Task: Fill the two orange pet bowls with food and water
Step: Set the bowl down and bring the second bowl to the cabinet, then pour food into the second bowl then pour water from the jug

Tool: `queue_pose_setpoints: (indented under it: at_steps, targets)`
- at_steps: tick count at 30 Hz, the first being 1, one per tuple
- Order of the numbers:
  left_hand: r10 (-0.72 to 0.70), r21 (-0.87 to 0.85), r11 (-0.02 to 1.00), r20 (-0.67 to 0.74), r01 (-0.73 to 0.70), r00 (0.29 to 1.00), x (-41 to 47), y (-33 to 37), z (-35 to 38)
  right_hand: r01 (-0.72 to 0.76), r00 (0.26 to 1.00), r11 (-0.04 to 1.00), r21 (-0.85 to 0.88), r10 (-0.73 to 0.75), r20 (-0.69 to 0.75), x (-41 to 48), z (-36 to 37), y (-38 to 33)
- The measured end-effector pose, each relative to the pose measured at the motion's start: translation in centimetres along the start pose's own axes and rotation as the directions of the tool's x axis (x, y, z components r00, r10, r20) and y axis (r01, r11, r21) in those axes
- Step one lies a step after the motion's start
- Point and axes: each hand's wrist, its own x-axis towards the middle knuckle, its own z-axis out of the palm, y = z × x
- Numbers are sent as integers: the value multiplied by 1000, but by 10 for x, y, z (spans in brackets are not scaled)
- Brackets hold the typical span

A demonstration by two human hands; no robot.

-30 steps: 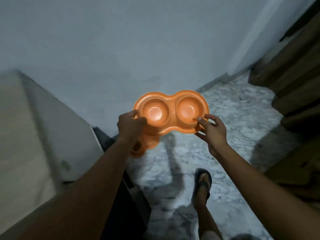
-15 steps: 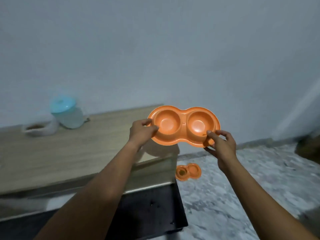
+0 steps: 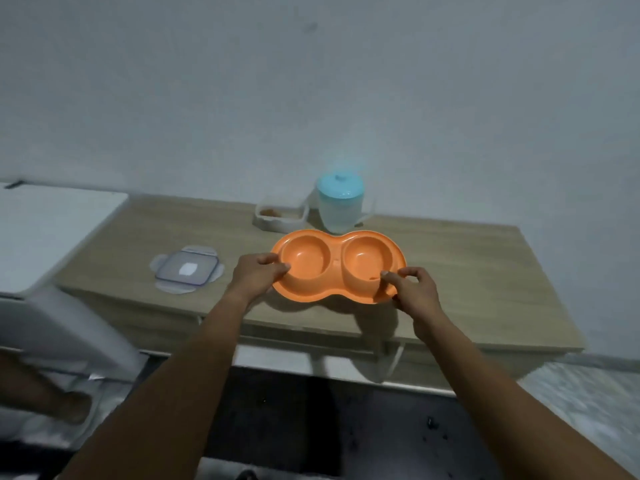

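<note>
Orange double bowl (image 3: 337, 268): held over the desk (image 3: 467, 271); your left hand (image 3: 258, 273) pinches its left rim, fingers curled; your right hand (image 3: 414, 289) pinches its right rim; blue-lidded jug (image 3: 341, 202) just behind.

- Wood table (image 3: 467, 271) against wall, in front of me.
- Clear lid (image 3: 187, 270) lies flat on left part, apart from the rest.
- Open box (image 3: 282, 216) at back, brown bits inside.
- Blue-capped jug (image 3: 341, 206) just right of box.
- My bowl (image 3: 337, 268) over front-centre; can't tell if it rests.
</note>
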Motion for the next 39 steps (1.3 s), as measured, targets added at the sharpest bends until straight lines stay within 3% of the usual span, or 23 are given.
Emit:
queue_pose_setpoints:
  at_steps: [3,9,16,20,23,26,30,34,39]
  targets:
    - [-19,45,999,24,18,1000,51,-29,-48,-66,998,997,-41,65,-21,18,84,6]
    - [-64,171,984,87,49,994,109,-57,-66,-192,971,979,-65,180,-157,27,137,15]
    - [-6,212,977,162,-29,987,131,-68,-66,-222,945,946,-237,149,-291,35,156,10]
    - [78,248,960,200,-127,977,135,-69,-74,-158,929,906,-392,2,-370,36,173,-7]
    - [163,248,939,289,-238,943,132,-65,-81,3,954,894,-449,-137,-267,46,197,-27]
    - [173,279,922,324,-269,930,137,-63,-86,109,981,911,-398,-163,-104,61,228,-52]
    - [80,396,895,313,-207,946,156,-64,-89,49,996,948,-315,-68,-49,102,267,-64]
    - [134,425,845,420,-324,898,167,-69,-87,-51,996,959,-280,27,-87,148,289,-64]
    - [165,433,829,418,-355,893,168,-75,-86,-65,995,952,-300,39,-89,167,300,-59]
